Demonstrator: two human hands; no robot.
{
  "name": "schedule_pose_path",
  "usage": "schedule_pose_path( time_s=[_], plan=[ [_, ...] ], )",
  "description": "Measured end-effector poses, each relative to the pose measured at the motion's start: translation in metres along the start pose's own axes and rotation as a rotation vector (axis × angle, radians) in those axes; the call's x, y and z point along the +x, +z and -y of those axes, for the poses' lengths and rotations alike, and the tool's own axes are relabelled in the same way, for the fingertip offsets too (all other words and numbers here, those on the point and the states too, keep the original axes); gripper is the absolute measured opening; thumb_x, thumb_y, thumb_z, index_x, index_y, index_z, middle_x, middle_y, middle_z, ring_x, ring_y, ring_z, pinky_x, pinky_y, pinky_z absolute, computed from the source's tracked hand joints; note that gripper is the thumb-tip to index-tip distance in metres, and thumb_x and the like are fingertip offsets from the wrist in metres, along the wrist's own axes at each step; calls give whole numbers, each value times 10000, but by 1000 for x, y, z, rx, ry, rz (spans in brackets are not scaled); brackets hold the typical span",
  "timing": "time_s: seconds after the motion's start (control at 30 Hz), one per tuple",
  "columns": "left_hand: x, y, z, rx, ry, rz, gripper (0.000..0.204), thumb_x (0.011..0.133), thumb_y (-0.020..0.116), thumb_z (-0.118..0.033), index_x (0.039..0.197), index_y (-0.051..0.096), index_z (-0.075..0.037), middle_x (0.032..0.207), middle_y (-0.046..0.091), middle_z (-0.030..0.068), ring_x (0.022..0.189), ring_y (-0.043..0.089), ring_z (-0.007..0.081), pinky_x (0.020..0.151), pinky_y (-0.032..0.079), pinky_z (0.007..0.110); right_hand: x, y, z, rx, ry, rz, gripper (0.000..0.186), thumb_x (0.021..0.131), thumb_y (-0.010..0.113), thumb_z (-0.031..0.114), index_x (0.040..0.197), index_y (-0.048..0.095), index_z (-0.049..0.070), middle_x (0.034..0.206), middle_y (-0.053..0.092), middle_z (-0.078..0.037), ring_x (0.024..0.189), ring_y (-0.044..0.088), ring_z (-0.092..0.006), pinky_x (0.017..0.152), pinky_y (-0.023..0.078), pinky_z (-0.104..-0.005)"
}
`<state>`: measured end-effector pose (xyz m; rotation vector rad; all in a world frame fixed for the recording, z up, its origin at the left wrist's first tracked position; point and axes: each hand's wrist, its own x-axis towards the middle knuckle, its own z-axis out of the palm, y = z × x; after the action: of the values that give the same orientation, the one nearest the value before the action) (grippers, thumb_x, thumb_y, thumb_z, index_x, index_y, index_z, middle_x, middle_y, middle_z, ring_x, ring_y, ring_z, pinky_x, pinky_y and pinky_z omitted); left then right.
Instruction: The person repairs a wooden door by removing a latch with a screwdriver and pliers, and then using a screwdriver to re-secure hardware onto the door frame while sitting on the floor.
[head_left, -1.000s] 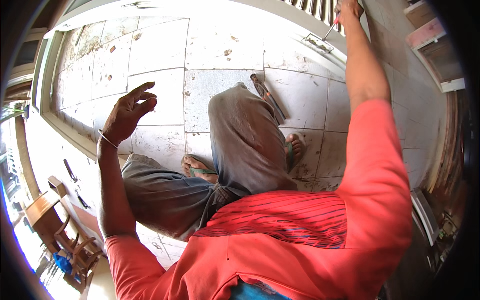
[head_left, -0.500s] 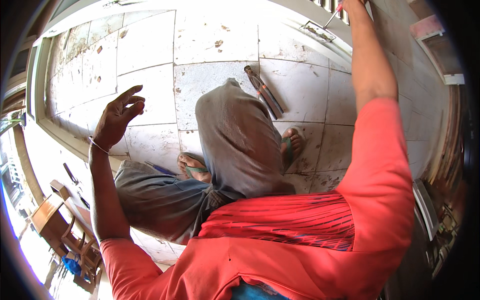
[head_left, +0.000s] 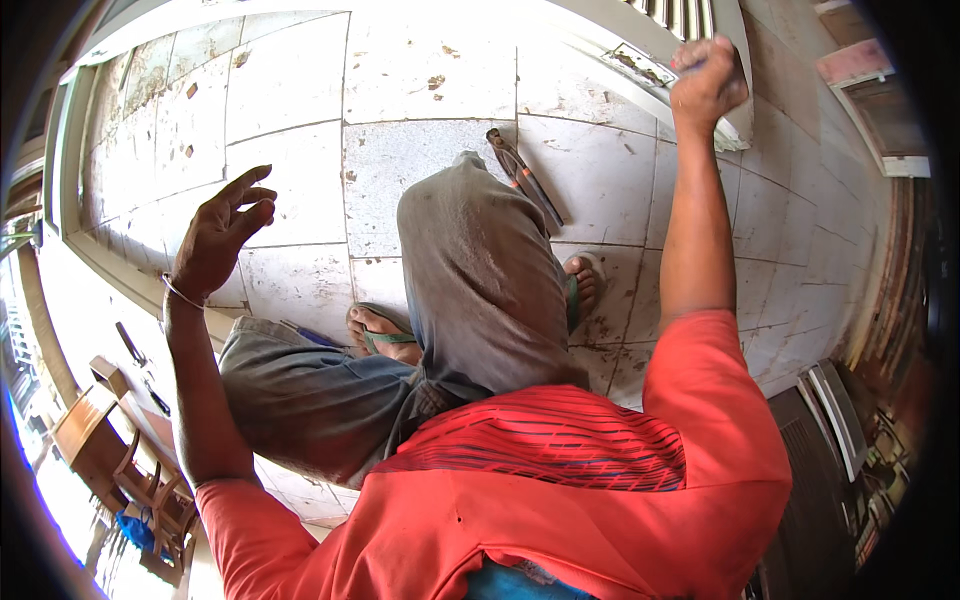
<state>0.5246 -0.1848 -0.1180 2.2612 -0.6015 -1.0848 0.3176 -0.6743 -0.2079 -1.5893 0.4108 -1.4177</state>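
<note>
My right hand is raised at the upper right as a fist, slightly blurred. A spot of red shows at its fingers, matching the thin-shafted, red-handled screwdriver seen earlier; the shaft cannot be made out now. Close beside the fist is a white slatted frame, with a dirty rectangular recess cut into its edge. My left hand hovers at the left over the tiles, empty, fingers loosely apart. A pair of pincers with dark handles and orange bands lies on the floor beyond my knee.
Stained white tiles cover the floor. A slim blue tool lies by my sandalled left foot. Wooden furniture stands at the lower left, and pale panels at the right. A white border frame runs along the left.
My right hand has come back toward me from the recess at the top edge, and the screwdriver's shaft no longer shows. My left hand has drifted slightly left.
</note>
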Motion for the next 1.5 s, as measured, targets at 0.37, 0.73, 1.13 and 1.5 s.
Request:
schedule_pose_path(
  time_s=[0.37, 0.73, 1.13, 1.5],
  plan=[
    [-5, -3, -6, 15, 70, -33, 700, 929, 658, -485, 1435, 482, -34, 1154, 670, 141, 956, 647, 165, 900, 505, 317, 151, 43, -98, -648, 862, -177, 782, 858, 551, 708, 1107, 640, -28, 771, 632, -188, 570, 553, -306, 554, 475, -561],
    [-15, -8, -3, 8, 50, -45, 677, 935, 648, -488, 1442, 485, -69, 1163, 663, 147, 974, 649, 187, 924, 500, 345, 19, -22, 35, -16, 168, -112, 438, 928, 533, 322, 590, 451, 56, 504, 454, -45, 441, 466, -167, 451, 403, -303],
    [3, -4, -9, 41, 8, 9, 651, 949, 649, -445, 1445, 476, -61, 1231, 646, 212, 1079, 654, 216, 955, 488, 336, 32, -4, 27, 23, 280, -166, 411, 905, 554, 371, 642, 464, 68, 543, 454, -70, 464, 439, -204, 467, 381, -341],
    [12, 3, -14, 88, -36, 39, 641, 952, 649, -426, 1449, 468, -63, 1228, 645, 218, 1083, 655, 232, 951, 496, 351, 24, -11, -18, -71, 36, -22, 385, 954, 498, 317, 674, 504, 53, 579, 515, -57, 474, 494, -167, 488, 460, -322]
  ],
)
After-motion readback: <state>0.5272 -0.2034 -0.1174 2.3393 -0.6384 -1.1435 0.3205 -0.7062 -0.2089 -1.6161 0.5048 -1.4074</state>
